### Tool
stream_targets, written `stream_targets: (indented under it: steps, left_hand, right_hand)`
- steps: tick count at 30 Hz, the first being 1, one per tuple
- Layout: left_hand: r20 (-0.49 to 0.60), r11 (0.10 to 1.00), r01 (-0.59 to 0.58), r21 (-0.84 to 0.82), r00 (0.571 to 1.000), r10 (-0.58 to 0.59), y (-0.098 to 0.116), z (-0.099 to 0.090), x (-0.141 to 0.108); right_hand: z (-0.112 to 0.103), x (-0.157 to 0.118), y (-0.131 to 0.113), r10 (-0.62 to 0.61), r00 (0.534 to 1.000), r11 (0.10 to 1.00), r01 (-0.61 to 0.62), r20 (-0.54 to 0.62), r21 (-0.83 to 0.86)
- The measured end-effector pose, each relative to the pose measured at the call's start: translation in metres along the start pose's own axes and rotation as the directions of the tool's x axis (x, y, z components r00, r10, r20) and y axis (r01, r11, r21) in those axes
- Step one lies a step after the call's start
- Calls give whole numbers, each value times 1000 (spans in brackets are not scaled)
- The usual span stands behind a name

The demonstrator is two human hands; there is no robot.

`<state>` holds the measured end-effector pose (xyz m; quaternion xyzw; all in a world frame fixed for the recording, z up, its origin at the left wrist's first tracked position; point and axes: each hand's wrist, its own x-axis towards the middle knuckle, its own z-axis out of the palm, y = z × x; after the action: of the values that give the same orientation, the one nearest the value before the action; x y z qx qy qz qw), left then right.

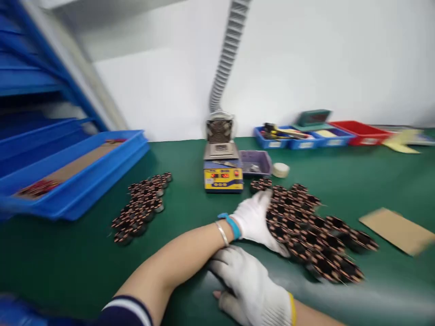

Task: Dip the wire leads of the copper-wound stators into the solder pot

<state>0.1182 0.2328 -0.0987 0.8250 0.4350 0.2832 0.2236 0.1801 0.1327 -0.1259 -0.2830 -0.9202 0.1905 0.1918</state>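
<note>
My left hand [256,219], in a white glove with a blue band at the wrist, spreads its fingers and thumb against the left edge of a group of round, black-and-copper wound coils [299,222]. These look like small motor stators standing close together. Below it, my right hand [249,285], in a white glove with a yellow cuff, hovers beside my left wrist. Its fingers are bent with the thumb apart, and nothing shows between them. A second group of the same coils [141,203] stands to the left on the green table [190,208].
A yellow-fronted heating unit [223,174] stands at centre under a grey hose [226,54]. Beside it are a purple bin [254,163] and a tape roll [280,170]. Blue trays [102,181] line the left; a red bin [362,132] and cardboard [397,231] lie right.
</note>
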Motion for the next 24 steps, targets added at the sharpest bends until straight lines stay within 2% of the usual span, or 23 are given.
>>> stream_targets:
  steps: [1, 2, 4, 6, 8, 9, 10, 12, 14, 15, 17, 18, 21, 24]
  left_hand:
    - [44, 997, -65, -40, 997, 66, -4, -1, 2]
    - [51, 996, -65, -55, 996, 68, -9, -3, 2]
    - [13, 999, 33, -21, 999, -33, -19, -14, -7]
    - [-88, 982, 180, 57, 981, -174, -26, -35, -29]
    - [-240, 940, 296, 172, 938, -251, -33, -65, -59]
    - [-333, 859, 376, 347, 906, -262, -37, -81, -75]
    - [-409, 725, 468, 505, 870, -277, -42, -97, -91]
    - [-503, 615, 576, 539, 806, -313, -56, -126, -120]
    - [-551, 470, 664, 582, 747, -373, -73, -145, -142]
    - [-537, 416, 667, 618, 744, -397, -80, -149, -149]
    - [-491, 363, 638, 679, 763, -420, -91, -149, -155]
    - [-467, 379, 619, 687, 777, -423, -93, -145, -154]
    - [-393, 516, 574, 636, 816, -424, -88, -125, -137]
    - [-265, 655, 480, 584, 875, -405, -76, -99, -111]
  right_hand:
    - [0, 1, 6, -4, 1000, 998, 4, 10, 64]
    - [-1, 2, 12, 7, 1000, 996, -9, 26, 92]
    - [-2, 7, 24, 64, 997, 997, -65, 37, 35]
    - [-3, 12, 36, 154, 988, 984, -156, -24, -83]
    - [-4, 16, 47, 228, 967, 950, -247, -116, -191]
    - [-4, 18, 53, 258, 953, 930, -289, -157, -228]
    - [-4, 20, 58, 286, 938, 909, -329, -195, -254]
    - [-5, 22, 67, 334, 911, 876, -395, -241, -278]
    - [-6, 22, 70, 365, 893, 862, -431, -262, -267]
    - [-6, 22, 69, 373, 889, 864, -437, -267, -248]
    - [-7, 24, 62, 379, 882, 877, -438, -279, -196]
    - [-7, 27, 56, 380, 880, 885, -435, -283, -165]
    - [-5, 44, 40, 399, 880, 900, -429, -260, -73]
    - [-1, 69, 35, 396, 886, 911, -411, -241, -14]
